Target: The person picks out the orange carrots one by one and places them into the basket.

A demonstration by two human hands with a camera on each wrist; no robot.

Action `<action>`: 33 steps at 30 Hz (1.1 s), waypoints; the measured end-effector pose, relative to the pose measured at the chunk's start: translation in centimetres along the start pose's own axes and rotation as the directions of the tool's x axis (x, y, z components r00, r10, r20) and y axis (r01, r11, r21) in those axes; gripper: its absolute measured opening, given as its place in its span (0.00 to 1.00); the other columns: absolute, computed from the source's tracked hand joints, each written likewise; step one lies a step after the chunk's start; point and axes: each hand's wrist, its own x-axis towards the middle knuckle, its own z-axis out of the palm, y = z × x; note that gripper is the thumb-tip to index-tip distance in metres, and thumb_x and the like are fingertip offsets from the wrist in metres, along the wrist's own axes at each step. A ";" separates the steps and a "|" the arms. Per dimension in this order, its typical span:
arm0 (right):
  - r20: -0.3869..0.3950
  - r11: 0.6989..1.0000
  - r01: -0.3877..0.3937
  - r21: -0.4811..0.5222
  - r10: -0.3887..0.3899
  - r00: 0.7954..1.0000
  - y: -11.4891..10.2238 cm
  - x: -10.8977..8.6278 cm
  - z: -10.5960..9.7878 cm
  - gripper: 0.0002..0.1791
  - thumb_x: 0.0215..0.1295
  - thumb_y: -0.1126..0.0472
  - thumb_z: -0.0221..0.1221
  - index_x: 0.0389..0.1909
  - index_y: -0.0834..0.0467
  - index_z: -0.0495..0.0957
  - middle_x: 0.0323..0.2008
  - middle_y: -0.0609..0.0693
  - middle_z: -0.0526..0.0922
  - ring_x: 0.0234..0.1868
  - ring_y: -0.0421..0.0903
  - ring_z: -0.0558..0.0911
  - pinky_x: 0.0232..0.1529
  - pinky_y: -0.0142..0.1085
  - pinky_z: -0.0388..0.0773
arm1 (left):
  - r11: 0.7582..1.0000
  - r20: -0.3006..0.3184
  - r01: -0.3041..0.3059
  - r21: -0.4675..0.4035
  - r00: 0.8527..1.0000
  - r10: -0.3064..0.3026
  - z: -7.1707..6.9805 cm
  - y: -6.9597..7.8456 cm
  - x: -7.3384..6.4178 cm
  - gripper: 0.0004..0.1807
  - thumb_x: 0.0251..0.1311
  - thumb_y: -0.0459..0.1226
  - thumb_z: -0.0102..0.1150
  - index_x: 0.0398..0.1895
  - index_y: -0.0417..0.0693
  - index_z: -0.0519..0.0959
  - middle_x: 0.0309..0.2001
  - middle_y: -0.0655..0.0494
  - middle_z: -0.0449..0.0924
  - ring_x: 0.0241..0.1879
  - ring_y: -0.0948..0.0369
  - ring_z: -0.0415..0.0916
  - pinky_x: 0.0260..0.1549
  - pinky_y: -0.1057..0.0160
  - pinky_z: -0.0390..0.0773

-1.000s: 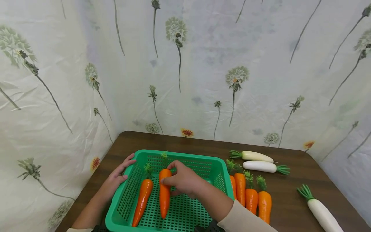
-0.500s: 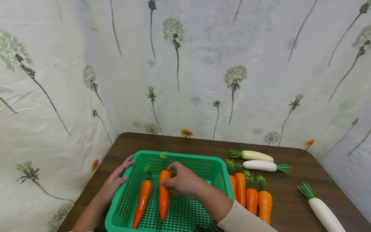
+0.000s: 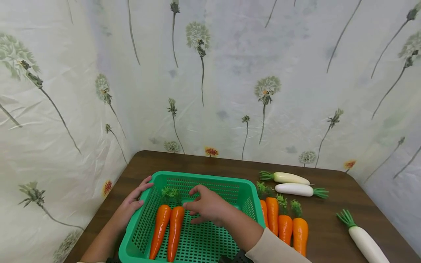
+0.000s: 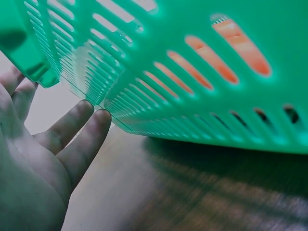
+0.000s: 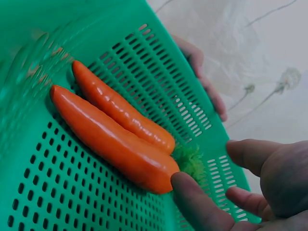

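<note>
Left wrist view: from low down, the slotted outside of the green basket (image 3: pixel 210 176), with orange showing through slots at upper right; the left hand (image 4: pixel 43 154) is at the left of the frame, fingers mostly straight and spread.
Head view: that hand rests at the basket's left rim, lower left of the frame; the right hand (image 3: pixel 208 206) is over the basket, a gap between thumb and fingers, holding nothing.
Right wrist view: the basket's inside, close up; a right fingertip overlaps the wide end of the right carrot (image 3: pixel 175 233), contact hard to tell; left fingers show beyond the rim, at upper right.
Carrots in basket: two, the right one touching the left carrot (image 3: pixel 160 232) beside it, lower left of centre in the head view, green tops toward the top of the frame.
Carrots outside: four visible orange carrots (image 3: pixel 300 233) just right of the basket, partly hidden behind the beige sleeve (image 3: pixel 276 248).
Radishes: three; a cream radish (image 3: pixel 292 178) and a white radish (image 3: pixel 294 189) right of centre, leaves pointing opposite ways; a larger radish (image 3: pixel 366 243) at lower right, cut by the frame.
Table: dark brown table (image 3: pixel 236 165), wood-grained, far corners rounded.
Room: pale, creased sheeting (image 3: pixel 227 84) printed with dandelions, behind and along both sides.
</note>
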 end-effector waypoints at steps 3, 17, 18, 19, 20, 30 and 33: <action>-0.001 1.000 -0.001 0.000 0.001 1.000 -0.1 -0.1 0.0 0.30 0.70 0.61 0.67 0.67 0.61 0.66 0.55 0.61 0.78 0.50 0.60 0.84 0.43 0.52 0.88 | 1.000 0.001 0.009 -0.011 1.000 -0.009 0.0 0.1 0.0 0.26 0.76 0.25 0.34 0.75 0.23 0.58 0.86 0.57 0.45 0.79 0.79 0.44 0.68 0.79 0.57; 0.001 1.000 0.013 0.014 -0.013 1.000 -0.5 -0.2 -0.6 0.29 0.70 0.60 0.67 0.66 0.61 0.67 0.58 0.62 0.77 0.51 0.61 0.84 0.44 0.53 0.87 | 1.000 0.003 0.025 0.009 1.000 -0.025 -0.1 0.1 0.0 0.27 0.76 0.25 0.34 0.76 0.24 0.58 0.86 0.60 0.46 0.78 0.82 0.45 0.67 0.81 0.54; 0.001 1.000 0.015 0.017 -0.015 1.000 -0.5 -0.3 -0.6 0.29 0.70 0.60 0.67 0.66 0.61 0.67 0.58 0.62 0.77 0.51 0.61 0.84 0.45 0.54 0.87 | 1.000 0.004 0.022 0.012 1.000 -0.022 -0.1 0.1 0.0 0.27 0.76 0.25 0.34 0.76 0.24 0.58 0.86 0.60 0.46 0.78 0.81 0.44 0.67 0.81 0.53; 0.000 1.000 0.018 0.023 -0.018 1.000 -0.6 -0.4 -0.6 0.29 0.70 0.59 0.68 0.66 0.61 0.67 0.58 0.62 0.77 0.51 0.61 0.84 0.44 0.53 0.87 | 1.000 0.003 0.020 0.015 1.000 -0.020 -0.1 0.1 0.0 0.27 0.76 0.25 0.34 0.76 0.24 0.58 0.86 0.59 0.45 0.79 0.81 0.44 0.67 0.81 0.53; 0.000 0.999 0.021 0.029 -0.021 1.000 -0.7 -0.5 -0.6 0.29 0.70 0.59 0.68 0.66 0.61 0.67 0.58 0.62 0.77 0.51 0.61 0.84 0.44 0.53 0.87 | 1.000 0.002 0.019 0.017 1.000 -0.019 -0.1 0.0 0.0 0.27 0.76 0.25 0.34 0.76 0.24 0.58 0.86 0.58 0.45 0.79 0.81 0.44 0.67 0.81 0.53; 0.021 0.997 0.051 0.066 -0.053 0.998 -1.5 -1.8 -1.6 0.27 0.73 0.54 0.64 0.65 0.60 0.68 0.61 0.61 0.75 0.47 0.55 0.85 0.45 0.52 0.87 | 0.997 -0.015 0.080 -0.023 0.997 -0.080 0.4 -0.1 -0.1 0.27 0.77 0.27 0.35 0.77 0.26 0.57 0.86 0.59 0.44 0.78 0.82 0.45 0.67 0.80 0.55; 0.036 0.995 0.057 0.080 -0.060 0.998 -1.7 -2.0 -1.6 0.26 0.74 0.53 0.64 0.64 0.60 0.69 0.61 0.61 0.75 0.47 0.56 0.85 0.45 0.52 0.87 | 0.997 -0.025 0.080 -0.004 0.996 -0.080 0.2 0.0 -0.1 0.27 0.77 0.27 0.36 0.76 0.26 0.58 0.86 0.57 0.45 0.78 0.82 0.45 0.67 0.80 0.56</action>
